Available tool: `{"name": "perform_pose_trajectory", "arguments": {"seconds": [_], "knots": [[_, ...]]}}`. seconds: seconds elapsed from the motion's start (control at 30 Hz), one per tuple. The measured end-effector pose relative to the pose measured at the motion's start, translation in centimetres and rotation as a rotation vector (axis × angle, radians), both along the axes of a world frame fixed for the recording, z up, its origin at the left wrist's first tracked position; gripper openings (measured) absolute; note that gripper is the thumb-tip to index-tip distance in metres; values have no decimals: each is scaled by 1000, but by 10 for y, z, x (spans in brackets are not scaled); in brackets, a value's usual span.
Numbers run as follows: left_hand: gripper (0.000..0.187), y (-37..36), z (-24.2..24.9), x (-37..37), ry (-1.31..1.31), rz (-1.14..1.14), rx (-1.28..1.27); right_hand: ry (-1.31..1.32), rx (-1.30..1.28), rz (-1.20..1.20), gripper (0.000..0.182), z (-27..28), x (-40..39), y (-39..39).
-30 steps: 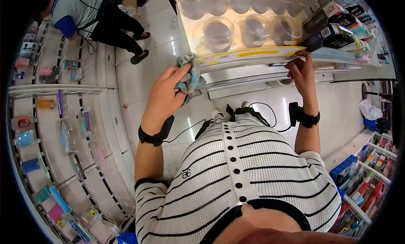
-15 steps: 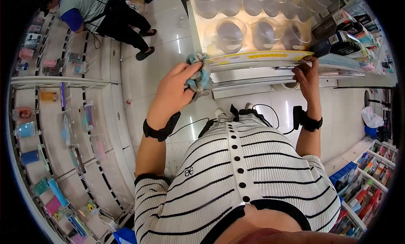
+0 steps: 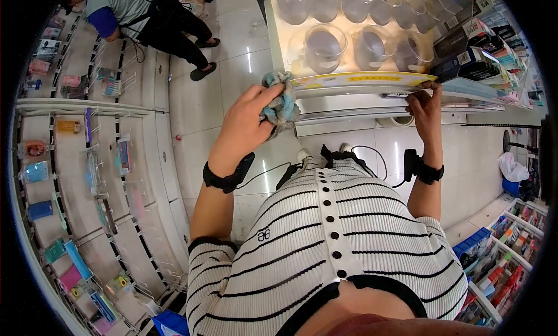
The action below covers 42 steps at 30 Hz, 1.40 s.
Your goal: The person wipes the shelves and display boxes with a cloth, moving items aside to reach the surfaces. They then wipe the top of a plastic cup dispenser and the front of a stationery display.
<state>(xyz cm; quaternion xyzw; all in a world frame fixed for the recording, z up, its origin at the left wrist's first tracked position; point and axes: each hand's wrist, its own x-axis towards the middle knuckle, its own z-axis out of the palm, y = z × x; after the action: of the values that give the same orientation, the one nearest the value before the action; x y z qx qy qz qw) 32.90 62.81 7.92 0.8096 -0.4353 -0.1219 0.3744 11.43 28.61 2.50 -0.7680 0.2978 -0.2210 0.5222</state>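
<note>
My left hand (image 3: 247, 120) is closed around a crumpled grey and turquoise cloth (image 3: 281, 106). The cloth lies against the left end of a shelf's front edge, where a yellow and white label strip (image 3: 360, 79) runs along. At the strip's right end, my right hand (image 3: 427, 103) has its fingers curled and pinched on the strip. Clear round cups (image 3: 324, 48) stand in rows on the lit shelf (image 3: 290, 60) just behind the strip. Both wrists wear black bands.
Boxed goods (image 3: 479, 63) crowd the shelf's right side. A wall rack (image 3: 87, 162) with scattered hanging packets is at left. Another person (image 3: 174, 28) stands at upper left on the tiled floor. Trays of packaged items (image 3: 511, 237) and a white bag (image 3: 512, 166) are at right.
The whole view has shifted slightly, so the shelf appears a little further right and lower. Both hands keep nearly the same places along the shelf edge.
</note>
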Motion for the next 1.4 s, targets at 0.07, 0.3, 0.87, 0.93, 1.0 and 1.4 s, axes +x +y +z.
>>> {"name": "perform_pose_trajectory", "arguments": {"seconds": [0.07,0.3,0.87,0.93,1.0,1.4], "knots": [[56,0,0,-1,3,5,-2,-9,-35,1,39,-8,-2,-2],[55,-1,-3,-4,-6,31,15,-64,-78,-5,38,-16,-2,-3],[63,7,19,-33,29,-219,-91,-63,-313,715,51,61,19,70],[69,-11,21,-38,-35,-260,-137,-130,-337,721,56,52,30,91],[69,-24,21,-45,28,-276,-127,-196,-363,727,61,39,36,101],[61,0,-19,-35,148,-71,-150,-68,-60,306,11,25,0,52]]}}
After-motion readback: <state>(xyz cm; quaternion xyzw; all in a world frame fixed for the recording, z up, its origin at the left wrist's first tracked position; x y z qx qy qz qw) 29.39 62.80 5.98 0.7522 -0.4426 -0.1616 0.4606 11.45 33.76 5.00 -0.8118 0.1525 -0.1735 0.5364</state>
